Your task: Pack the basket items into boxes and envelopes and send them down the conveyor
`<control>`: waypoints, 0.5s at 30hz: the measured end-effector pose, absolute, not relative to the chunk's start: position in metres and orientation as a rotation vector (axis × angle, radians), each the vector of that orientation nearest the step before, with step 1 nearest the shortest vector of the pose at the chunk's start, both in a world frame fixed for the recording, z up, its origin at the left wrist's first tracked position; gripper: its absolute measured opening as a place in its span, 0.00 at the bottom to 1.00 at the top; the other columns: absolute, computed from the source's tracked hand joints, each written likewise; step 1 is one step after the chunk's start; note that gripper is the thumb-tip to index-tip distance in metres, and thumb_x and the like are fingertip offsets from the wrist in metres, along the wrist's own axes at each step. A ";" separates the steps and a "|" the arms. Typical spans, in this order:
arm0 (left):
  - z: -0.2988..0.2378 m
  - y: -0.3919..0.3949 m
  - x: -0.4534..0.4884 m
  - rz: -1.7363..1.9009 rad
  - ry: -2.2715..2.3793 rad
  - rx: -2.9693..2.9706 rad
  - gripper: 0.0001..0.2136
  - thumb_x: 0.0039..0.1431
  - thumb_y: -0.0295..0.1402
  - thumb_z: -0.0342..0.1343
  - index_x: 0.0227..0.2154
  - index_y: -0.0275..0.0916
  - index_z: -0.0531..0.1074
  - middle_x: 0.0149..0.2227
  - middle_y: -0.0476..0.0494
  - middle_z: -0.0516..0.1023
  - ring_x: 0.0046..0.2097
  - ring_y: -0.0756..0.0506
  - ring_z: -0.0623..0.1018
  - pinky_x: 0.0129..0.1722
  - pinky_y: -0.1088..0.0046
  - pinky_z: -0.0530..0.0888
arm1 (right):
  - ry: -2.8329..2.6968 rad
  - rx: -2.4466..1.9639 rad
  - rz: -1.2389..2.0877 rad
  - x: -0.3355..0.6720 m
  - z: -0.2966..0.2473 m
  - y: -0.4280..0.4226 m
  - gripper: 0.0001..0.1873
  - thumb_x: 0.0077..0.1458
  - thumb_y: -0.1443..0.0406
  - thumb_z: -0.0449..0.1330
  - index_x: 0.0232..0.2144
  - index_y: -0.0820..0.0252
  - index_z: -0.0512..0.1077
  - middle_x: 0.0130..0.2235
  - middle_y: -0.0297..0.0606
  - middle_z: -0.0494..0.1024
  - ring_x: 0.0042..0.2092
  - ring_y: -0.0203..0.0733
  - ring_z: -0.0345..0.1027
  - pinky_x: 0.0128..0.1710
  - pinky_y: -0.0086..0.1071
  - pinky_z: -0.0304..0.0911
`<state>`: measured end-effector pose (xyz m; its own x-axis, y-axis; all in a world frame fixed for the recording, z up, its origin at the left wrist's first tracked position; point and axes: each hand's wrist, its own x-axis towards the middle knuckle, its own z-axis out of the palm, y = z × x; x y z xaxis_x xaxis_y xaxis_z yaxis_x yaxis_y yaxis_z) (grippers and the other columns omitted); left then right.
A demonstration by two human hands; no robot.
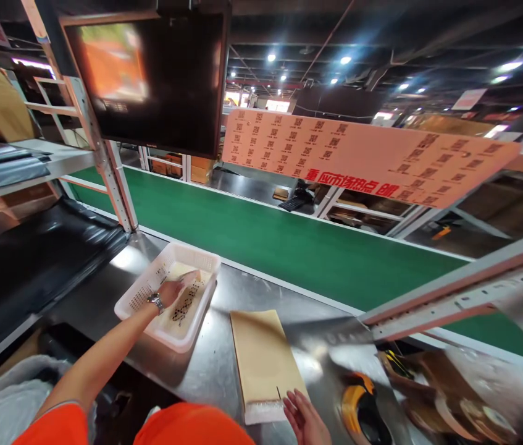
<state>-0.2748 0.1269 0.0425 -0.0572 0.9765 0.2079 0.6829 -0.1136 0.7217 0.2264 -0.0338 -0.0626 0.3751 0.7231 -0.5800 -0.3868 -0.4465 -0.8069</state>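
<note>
My left hand, with a metal watch on the wrist, reaches into a white plastic basket. Its fingers are drawn together at the upper end of a dark, beaded-looking strand or pattern on the pale bottom; what they pinch there is too blurred to make out. A tan padded envelope lies flat on the metal table, its bubble-lined end toward me. Beside that end is my right hand, open with fingers stretched, at the envelope's near right corner.
A yellow-and-black tape dispenser sits at the right, near brown tape rolls. Behind the table runs a green conveyor belt. A screen and a pink code board hang above. Black plastic bags lie at left.
</note>
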 end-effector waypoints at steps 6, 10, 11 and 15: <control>0.076 0.107 -0.224 1.240 1.268 1.231 0.33 0.62 0.70 0.52 0.30 0.40 0.71 0.30 0.43 0.81 0.34 0.44 0.79 0.40 0.66 0.78 | -0.590 -1.328 1.454 0.153 0.015 -0.001 0.39 0.37 0.46 0.81 0.49 0.57 0.81 0.54 0.47 0.86 0.54 0.56 0.83 0.49 0.42 0.80; 0.074 0.062 -0.145 1.200 0.935 0.939 0.29 0.60 0.64 0.62 0.36 0.38 0.77 0.38 0.39 0.86 0.40 0.42 0.84 0.48 0.63 0.81 | -0.605 -1.117 1.626 0.101 0.049 0.018 0.35 0.46 0.46 0.79 0.53 0.54 0.79 0.57 0.46 0.85 0.54 0.56 0.83 0.52 0.48 0.78; 0.071 0.051 -0.131 1.166 0.844 0.857 0.27 0.58 0.61 0.67 0.36 0.38 0.79 0.39 0.38 0.86 0.42 0.41 0.84 0.50 0.62 0.81 | -0.595 -1.098 1.628 0.096 0.051 0.022 0.34 0.46 0.46 0.78 0.51 0.55 0.79 0.54 0.46 0.86 0.52 0.56 0.83 0.52 0.49 0.78; 0.065 0.027 -0.113 1.035 0.616 0.592 0.29 0.54 0.59 0.71 0.45 0.39 0.81 0.49 0.35 0.87 0.50 0.37 0.85 0.53 0.59 0.81 | -0.649 -1.123 1.370 0.115 0.035 0.022 0.36 0.42 0.47 0.79 0.50 0.57 0.79 0.50 0.45 0.88 0.53 0.58 0.82 0.57 0.50 0.76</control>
